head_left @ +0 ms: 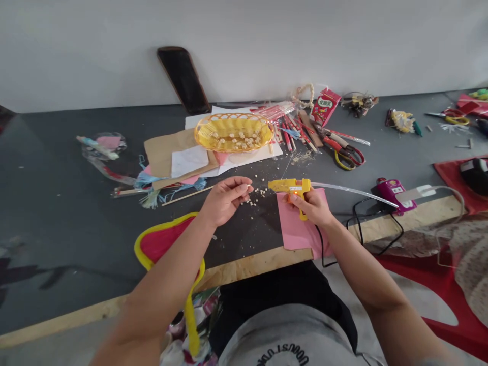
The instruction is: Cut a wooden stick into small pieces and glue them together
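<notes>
Head view: the person's hands are apart, the right hand point(312, 204) wrapped around the glue gun point(292, 187) above the pink paper point(299, 226), the left hand point(227, 199) pinching a tiny piece point(249, 188) near scattered bits point(260, 193). Beyond them, the basket point(233, 133) holds more bits on white sheets point(244, 161); the phone point(185, 79) leans against the wall point(244, 46).

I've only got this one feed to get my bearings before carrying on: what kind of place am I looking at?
Probably a craft workspace, at home or in a small workshop: the right hand holds a yellow glue gun, and scissors and a basket of small pale pieces share the tabletop.
</notes>
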A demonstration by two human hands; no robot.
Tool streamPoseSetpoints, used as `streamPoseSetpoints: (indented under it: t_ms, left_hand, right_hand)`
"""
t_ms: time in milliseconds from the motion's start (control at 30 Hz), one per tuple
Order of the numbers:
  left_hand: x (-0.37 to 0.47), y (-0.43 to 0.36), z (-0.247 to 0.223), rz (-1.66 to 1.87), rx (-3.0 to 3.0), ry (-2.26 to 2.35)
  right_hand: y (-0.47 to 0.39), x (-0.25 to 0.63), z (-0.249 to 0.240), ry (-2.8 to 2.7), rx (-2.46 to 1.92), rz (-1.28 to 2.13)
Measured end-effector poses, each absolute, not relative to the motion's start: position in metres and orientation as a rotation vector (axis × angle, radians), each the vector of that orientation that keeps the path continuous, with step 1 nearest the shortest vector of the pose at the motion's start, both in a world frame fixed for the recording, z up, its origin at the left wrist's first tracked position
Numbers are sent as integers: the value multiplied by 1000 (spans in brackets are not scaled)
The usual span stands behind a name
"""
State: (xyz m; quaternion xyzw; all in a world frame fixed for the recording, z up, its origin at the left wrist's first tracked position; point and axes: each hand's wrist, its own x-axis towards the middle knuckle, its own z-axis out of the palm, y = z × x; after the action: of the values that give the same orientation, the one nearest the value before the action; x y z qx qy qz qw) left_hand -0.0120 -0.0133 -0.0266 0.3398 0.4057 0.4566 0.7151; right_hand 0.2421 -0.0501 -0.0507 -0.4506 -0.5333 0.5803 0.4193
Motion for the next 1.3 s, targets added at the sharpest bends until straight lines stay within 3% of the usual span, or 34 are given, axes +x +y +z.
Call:
streamPoseSetpoints:
  t_ms: [1300]
  left_hand:
    - [-15, -19, -29, 968, 777, 903]
  right_hand:
    - [-56, 245, -45, -1503, -1158, 1398]
